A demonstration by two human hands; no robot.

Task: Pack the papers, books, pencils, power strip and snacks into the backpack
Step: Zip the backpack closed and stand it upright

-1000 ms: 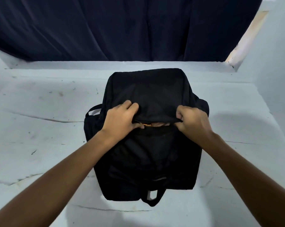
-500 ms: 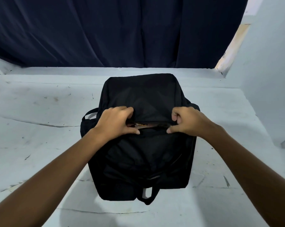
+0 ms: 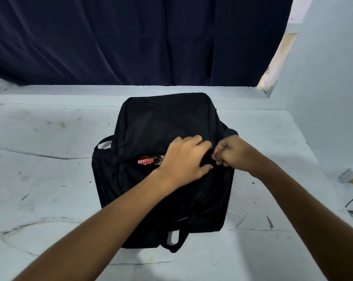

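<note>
Left hand (image 3: 184, 159) flat on backpack (image 3: 163, 122); right hand (image 3: 231, 154) pinching zipper beside it.

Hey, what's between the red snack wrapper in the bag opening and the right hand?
In the head view, the left hand lies across the backpack, between the red snack wrapper and the pinching right hand.

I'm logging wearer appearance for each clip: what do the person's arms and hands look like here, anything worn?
Both arms are bare as far up as the view shows: no sleeves in sight. The left hand and right hand wear no gloves, and no watch, bracelet or ring is visible. No markings show.
</note>
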